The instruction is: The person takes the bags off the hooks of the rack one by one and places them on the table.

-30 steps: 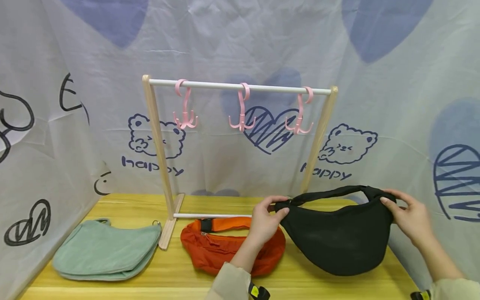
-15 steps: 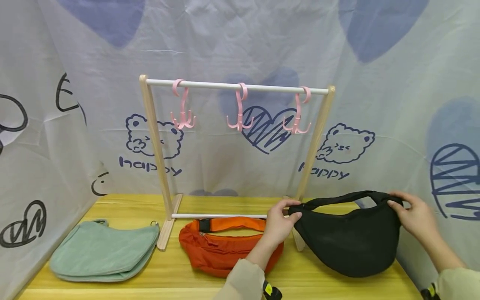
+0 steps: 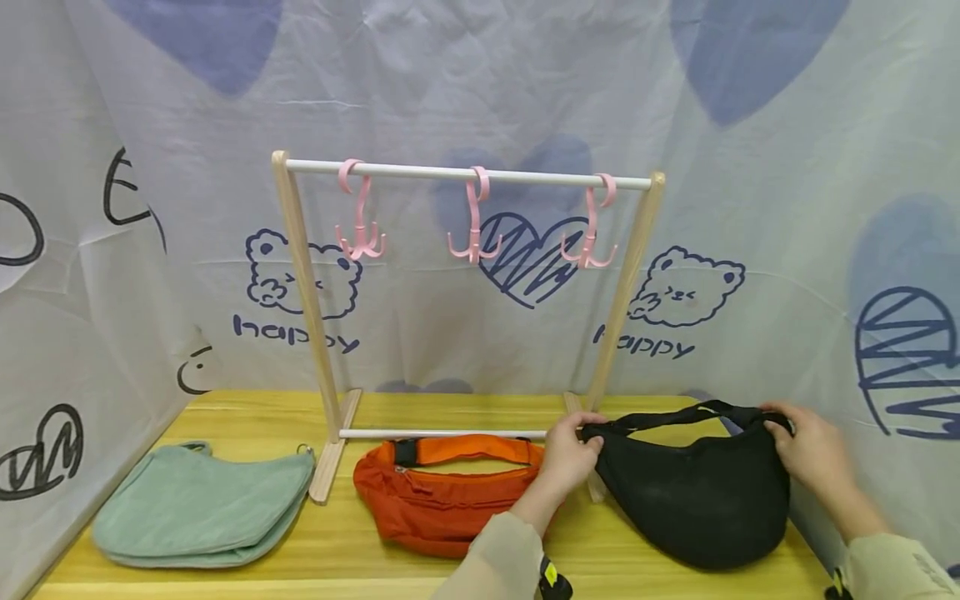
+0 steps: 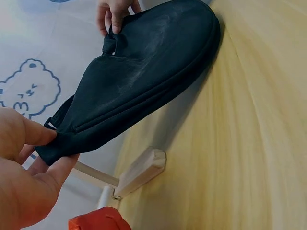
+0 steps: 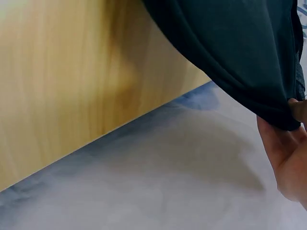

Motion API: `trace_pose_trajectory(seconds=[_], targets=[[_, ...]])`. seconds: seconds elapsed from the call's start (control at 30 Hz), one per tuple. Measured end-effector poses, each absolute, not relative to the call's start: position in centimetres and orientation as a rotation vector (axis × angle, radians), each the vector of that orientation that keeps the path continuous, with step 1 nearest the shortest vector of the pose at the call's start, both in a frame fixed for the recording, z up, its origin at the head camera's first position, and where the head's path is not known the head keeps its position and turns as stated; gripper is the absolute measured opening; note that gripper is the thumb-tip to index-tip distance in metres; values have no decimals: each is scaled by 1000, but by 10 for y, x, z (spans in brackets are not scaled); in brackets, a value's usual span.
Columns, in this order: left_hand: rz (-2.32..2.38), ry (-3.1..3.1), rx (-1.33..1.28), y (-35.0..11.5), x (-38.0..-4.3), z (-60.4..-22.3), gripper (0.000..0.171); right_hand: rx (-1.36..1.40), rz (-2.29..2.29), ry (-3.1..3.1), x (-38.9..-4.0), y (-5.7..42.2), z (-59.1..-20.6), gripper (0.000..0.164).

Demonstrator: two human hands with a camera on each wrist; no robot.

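Note:
Both hands hold a black crescent-shaped shoulder bag (image 3: 697, 492) upright at the right end of the table. My left hand (image 3: 567, 454) pinches its left top corner between thumb and fingers, beside the strap buckle. At the opposite top corner, my right hand (image 3: 813, 450) grips the fabric where the strap joins. The strap (image 3: 675, 417) arches loosely over the bag's opening. In the left wrist view the bag's curved bottom (image 4: 211, 43) comes close over the wood. An orange-red waist bag (image 3: 442, 508) lies just left of my left forearm, partly covered by it.
A rack with wooden posts (image 3: 303, 267) and a white rod (image 3: 420, 172) stands behind the bags, with three pink hooks (image 3: 474, 225) on the rod. A mint-green bag (image 3: 202, 504) lies at the left of the table (image 3: 300, 579). Printed cloth (image 3: 787, 208) surrounds the back and sides.
The black bag has moved right and then lower toward the table, both hands still holding its corners. More of the orange-red bag and the rack's right foot now shows.

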State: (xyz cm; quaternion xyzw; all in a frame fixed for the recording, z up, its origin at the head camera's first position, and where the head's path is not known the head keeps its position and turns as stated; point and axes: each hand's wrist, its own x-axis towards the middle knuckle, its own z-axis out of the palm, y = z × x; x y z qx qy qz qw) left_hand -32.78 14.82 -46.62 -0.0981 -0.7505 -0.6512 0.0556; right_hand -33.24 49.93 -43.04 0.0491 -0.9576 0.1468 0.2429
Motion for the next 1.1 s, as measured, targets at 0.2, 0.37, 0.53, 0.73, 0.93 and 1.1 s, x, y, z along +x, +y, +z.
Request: trace_pose_trajectory(seconds=[0.2, 0.37, 0.53, 0.73, 0.93, 1.1], targets=[[-1979, -2295, -290, 152, -332, -476, 33, 135, 319, -2657, -339, 501, -446, 24], [-1956, -2312, -305, 155, -336, -486, 30, 113, 315, -2686, -344, 506, -457, 23], [-1947, -2348, -267, 157, -338, -493, 24, 115, 342, -2690, -344, 511, -468, 23], [-1928, -2384, -242, 157, -338, -495, 25, 97, 385, -2711, -343, 512, -481, 23], [-1884, -2383, -247, 159, -338, -502, 27, 41, 400, -2779, -346, 514, -495, 27], [-1848, -2399, -266, 161, -339, -508, 29, 4, 400, -2788, -350, 515, -504, 30]])
